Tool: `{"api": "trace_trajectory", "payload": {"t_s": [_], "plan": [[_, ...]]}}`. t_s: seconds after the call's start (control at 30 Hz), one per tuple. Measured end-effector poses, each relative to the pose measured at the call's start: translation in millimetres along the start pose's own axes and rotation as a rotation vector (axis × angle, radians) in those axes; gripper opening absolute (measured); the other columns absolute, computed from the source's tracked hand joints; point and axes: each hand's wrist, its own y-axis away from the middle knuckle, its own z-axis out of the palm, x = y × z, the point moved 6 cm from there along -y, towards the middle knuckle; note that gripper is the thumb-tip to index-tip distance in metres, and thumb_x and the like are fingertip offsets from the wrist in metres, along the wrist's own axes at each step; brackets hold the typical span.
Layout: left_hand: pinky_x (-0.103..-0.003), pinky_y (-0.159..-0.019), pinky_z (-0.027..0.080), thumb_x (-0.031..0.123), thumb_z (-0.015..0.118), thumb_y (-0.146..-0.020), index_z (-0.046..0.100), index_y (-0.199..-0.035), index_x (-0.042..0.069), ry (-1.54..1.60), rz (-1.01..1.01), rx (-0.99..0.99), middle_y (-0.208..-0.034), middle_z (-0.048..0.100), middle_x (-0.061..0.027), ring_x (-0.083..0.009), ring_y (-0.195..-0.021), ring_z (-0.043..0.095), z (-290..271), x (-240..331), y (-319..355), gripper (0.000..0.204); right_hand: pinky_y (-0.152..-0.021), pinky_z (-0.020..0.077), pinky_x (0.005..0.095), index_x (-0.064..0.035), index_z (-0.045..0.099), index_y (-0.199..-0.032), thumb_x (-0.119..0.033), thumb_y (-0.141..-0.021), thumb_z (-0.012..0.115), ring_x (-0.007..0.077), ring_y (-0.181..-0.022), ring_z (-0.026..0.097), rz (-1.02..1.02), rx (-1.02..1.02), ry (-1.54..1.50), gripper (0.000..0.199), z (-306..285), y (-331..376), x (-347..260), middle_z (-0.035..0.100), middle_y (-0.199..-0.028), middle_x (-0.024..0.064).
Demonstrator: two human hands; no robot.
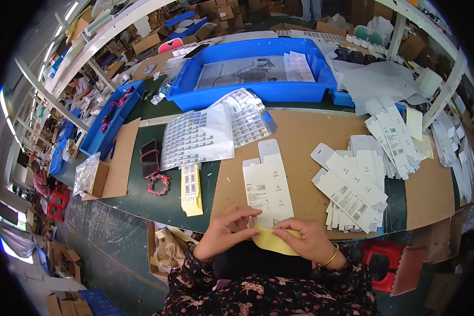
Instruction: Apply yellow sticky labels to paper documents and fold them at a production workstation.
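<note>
A yellow sheet [277,243], curled at its far edge, is held at the table's front edge. My right hand [306,241] pinches its right side between thumb and fingers. At its left corner sits my left hand [227,230], thumb on the sheet and index finger bent above it; what lies between these fingertips is too small to make out. Just beyond my hands a flat white folded carton [267,181] with printing lies on brown cardboard, its flap pointing away. A stack of similar flat cartons [350,192] lies fanned out to the right.
Behind stands a blue tray [253,95] with printed bags. Sheets of small labels [200,134] lie before it. A phone [150,159], a beaded bracelet [158,185] and a yellow label strip [191,190] are at left. More flat cartons [392,139] are piled at far right.
</note>
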Motion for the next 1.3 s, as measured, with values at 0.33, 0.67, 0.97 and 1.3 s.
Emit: {"api": "trace_trajectory", "payload": {"t_s": [0.33,0.67,0.97,1.3], "plan": [[-0.028,-0.085,0.053,0.008,0.084,-0.093,0.08,-0.105,0.004,-0.143,0.155,-0.127,-0.1,0.075,-0.0063,-0.015,-0.104,0.067,6,-6,-10,0.014,-0.079,0.0582,0.0315,-0.0022,0.078,-0.112,-0.018,-0.103,0.075,0.0218,-0.084,0.076,-0.036,-0.021,0.031,0.018,-5,1,-1,0.079,-0.097,0.012],[-0.027,-0.078,0.054,0.017,0.079,-0.101,0.078,-0.104,0.0,-0.046,-0.069,-0.152,-0.09,0.077,-0.0038,-0.0084,-0.084,0.068,11,-22,-6,0.017,-0.078,0.058,0.0304,-0.0018,0.078,-0.111,-0.02,-0.102,0.076,0.0215,-0.083,0.077,-0.013,-0.004,0.137,0.02,-11,4,5,0.08,-0.096,0.0121],[-0.026,-0.079,0.055,0.017,0.078,-0.102,0.079,-0.105,0.001,-0.033,-0.072,-0.153,-0.091,0.078,-0.0029,-0.0073,-0.086,0.068,13,-23,-3,0.016,-0.077,0.0584,0.0374,-0.005,0.078,-0.11,-0.025,-0.101,0.077,0.033,-0.085,0.076,-0.024,0.015,0.154,0.022,-11,6,3,0.078,-0.097,0.0153],[-0.023,-0.078,0.054,0.011,0.08,-0.1,0.079,-0.102,-0.002,-0.019,-0.102,-0.158,-0.092,0.078,-0.0025,-0.0055,-0.088,0.067,16,-24,-5,0.013,-0.076,0.0586,0.0333,-0.0024,0.077,-0.113,-0.022,-0.1,0.079,0.0269,-0.083,0.077,-0.065,-0.003,0.204,0.023,-12,9,2,0.079,-0.096,0.0141]]}}
